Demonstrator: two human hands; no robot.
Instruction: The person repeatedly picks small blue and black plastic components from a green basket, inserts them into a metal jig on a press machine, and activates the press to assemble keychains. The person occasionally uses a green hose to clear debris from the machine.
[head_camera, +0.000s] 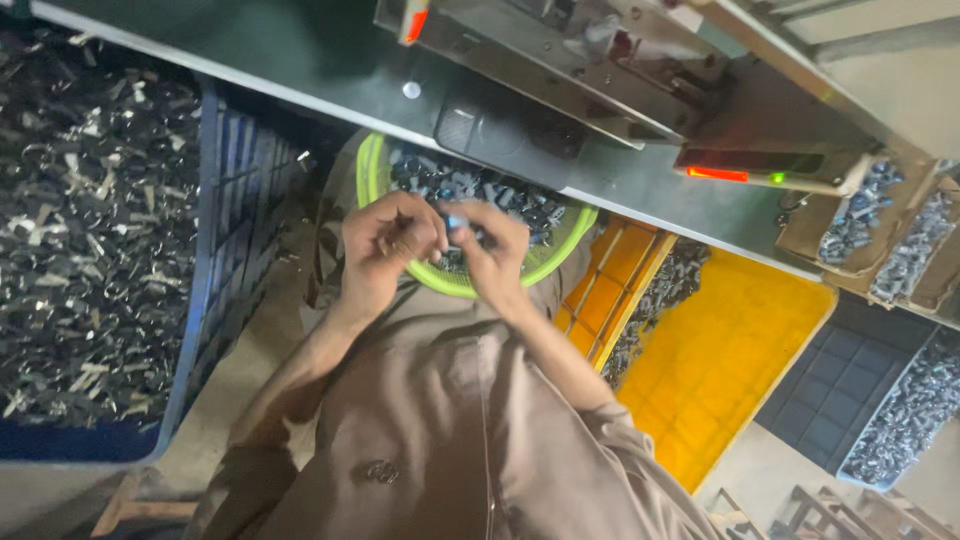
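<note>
brown garment (440, 440) | both hands pinch small blue-grey part (456, 223) | left hand (385, 250) | right hand (497, 255)

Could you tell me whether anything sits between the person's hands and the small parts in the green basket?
Nothing visible does. The left hand and right hand hang right over the green basket, pinching a small part between them, with the heap of small metal parts just beyond their fingers.

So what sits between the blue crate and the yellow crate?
In the head view, the green basket of small metal parts, with both hands over it.
</note>
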